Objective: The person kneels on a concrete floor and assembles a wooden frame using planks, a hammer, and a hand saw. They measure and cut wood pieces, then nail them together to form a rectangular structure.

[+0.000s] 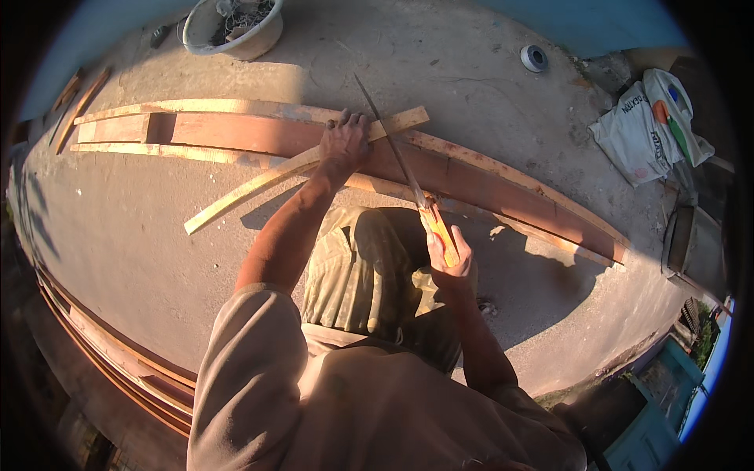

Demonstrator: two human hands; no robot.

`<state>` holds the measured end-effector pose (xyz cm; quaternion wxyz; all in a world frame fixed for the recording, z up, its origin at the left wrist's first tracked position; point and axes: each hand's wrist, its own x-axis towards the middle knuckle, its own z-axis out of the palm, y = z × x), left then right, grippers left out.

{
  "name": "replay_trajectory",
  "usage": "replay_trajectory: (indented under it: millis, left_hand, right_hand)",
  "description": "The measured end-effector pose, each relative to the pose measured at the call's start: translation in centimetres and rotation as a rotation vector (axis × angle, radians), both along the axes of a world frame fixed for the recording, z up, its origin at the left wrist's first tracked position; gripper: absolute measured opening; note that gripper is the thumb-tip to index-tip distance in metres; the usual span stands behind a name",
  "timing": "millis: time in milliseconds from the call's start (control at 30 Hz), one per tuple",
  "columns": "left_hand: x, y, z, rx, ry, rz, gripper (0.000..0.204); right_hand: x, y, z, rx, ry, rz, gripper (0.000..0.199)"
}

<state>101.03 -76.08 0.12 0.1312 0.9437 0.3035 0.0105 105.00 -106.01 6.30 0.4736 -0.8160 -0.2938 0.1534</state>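
Here, left hand [344,141] presses flat on slat [302,166]; right hand [449,263] grips saw [397,149].

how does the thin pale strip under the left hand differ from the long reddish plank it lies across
The thin pale strip is narrow, light yellow and lies slanted; the reddish plank is wider, darker and runs lengthwise across the concrete. The left hand presses the strip, not the plank, while the right hand holds a saw over both. Both are long timber pieces.

Handsaw on a wooden strip, concrete ground

Left hand [344,141] presses a pale wooden strip [267,179] onto a long plank frame [487,184] at frame centre. Right hand [449,263] grips an orange-handled handsaw [400,161], blade crossing the strip. Basin [236,27] upper left; printed sack [648,125] upper right.
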Motion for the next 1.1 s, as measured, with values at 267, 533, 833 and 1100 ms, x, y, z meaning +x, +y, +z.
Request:
replay_trajectory:
  millis: [267,533,833,1100]
  left_hand:
    - [0.3,1.9,1.7,-0.026,0.037,0.041,0.042]
    - [1.3,0.6,0.6,-0.112,0.051,0.045,0.031]
    - [-1.1,0.0,-0.1,-0.011,0.044,0.018,0.040]
    - [0.3,0.5,1.8,-0.141,0.155,-0.010,0.044]
  right_hand:
    - [1.1,2.3,6.3,-0.017,-0.123,0.156,0.026]
    - [1.6,7.7,0.7,0.026,-0.080,0.057,0.021]
    - [-2.2,-5.3,5.0,-0.012,0.192,0.077,0.025]
    - [1.9,11.4,1.9,0.100,0.083,0.091,0.025]
